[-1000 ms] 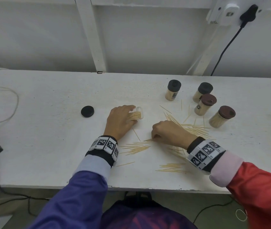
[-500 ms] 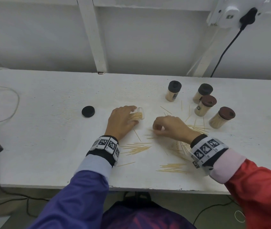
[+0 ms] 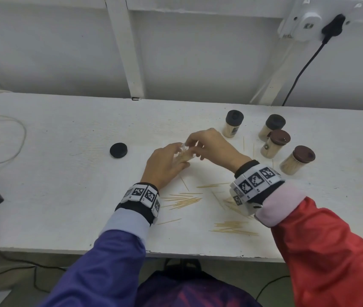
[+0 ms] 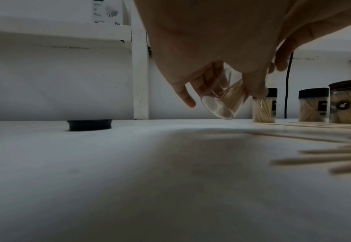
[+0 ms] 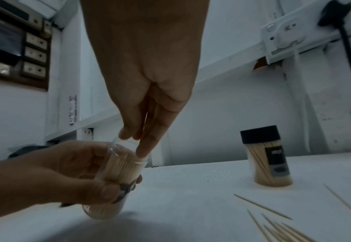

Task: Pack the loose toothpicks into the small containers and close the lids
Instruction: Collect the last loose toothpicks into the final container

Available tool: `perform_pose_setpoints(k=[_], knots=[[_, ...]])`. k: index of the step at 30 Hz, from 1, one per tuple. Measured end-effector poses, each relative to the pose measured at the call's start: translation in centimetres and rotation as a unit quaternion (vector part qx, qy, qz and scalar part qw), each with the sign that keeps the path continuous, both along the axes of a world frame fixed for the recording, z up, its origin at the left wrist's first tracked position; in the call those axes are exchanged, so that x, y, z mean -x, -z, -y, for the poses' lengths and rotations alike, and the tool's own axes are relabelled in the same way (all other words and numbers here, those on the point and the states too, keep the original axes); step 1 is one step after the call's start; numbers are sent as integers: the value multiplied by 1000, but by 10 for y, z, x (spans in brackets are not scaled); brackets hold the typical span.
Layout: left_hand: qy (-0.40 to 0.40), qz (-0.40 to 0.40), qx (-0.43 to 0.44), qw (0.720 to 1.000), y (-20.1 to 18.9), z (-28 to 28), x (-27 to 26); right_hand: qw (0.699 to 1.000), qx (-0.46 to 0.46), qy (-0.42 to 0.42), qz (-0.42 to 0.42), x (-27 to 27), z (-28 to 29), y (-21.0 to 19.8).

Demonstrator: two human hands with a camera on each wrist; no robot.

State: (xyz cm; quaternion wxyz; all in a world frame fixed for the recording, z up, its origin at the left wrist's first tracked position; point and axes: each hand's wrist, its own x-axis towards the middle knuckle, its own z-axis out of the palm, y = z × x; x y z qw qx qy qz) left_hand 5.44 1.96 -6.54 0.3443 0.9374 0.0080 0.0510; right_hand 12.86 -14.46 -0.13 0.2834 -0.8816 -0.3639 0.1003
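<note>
2 hands meet — left hand (image 3: pixel 165 165) grips the tilted open container (image 5: pixel 116 176), right hand (image 3: pixel 213 147) fingers (image 5: pixel 147 147) straight at its mouth.

Our left hand (image 3: pixel 165 165) sits near the middle of the desk (image 3: pixel 54 173), fingers curled round the open container (image 5: pixel 116 176), which it holds tilted with the base lifted off the surface (thumb across the near side). Our right hand (image 3: pixel 211 147) reaches in from the right edge, wrist raised, its fingertips (image 5: pixel 143 150) bunched together and dipped into the container's mouth.
</note>
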Motion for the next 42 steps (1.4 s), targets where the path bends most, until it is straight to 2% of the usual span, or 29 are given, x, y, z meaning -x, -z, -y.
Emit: perform_pose_setpoints(k=[3, 5, 6, 8, 10, 17, 20, 25, 32, 38, 40, 42], knots=[[-11, 1, 4, 1000, 1, -1, 0, 994, -92, 58, -21, -1, 7, -2], [-13, 0, -3, 1000, 4, -2, -1, 994, -84, 71, -24, -2, 17, 0], [-14, -1, -4, 1000, 5, -3, -2, 997, -48, 60, -26, -1, 23, 4], [-18, -4, -4, 1000, 5, -3, -2, 996, 92, 9, -15, 4, 33, 14], [-18, -7, -6, 1000, 5, -3, -2, 975, 216, -41, 9, 16, 39, 28], [-16, -23, -7, 1000, 5, -3, -2, 933, 336, -72, 105, 42, 42, 42], [-18, -27, -4, 999, 4, -3, -1, 929, 349, -80, 97, 43, 41, 37], [-18, -35, -4, 999, 3, -2, -1, 934, 349, -80, -7, 38, 41, 32], [-16, -33, -4, 999, 2, -2, 0, 918, 367, -118, 94, 45, 39, 28], [-17, -35, -5, 999, 3, -2, 0, 907, 392, -116, 103, 48, 34, 32], [-15, -30, -6, 999, 3, -2, 0, 912, 379, -117, 105, 48, 33, 32], [-16, -28, -5, 999, 3, -2, 0, 934, 333, -101, 86, 48, 31, 31]])
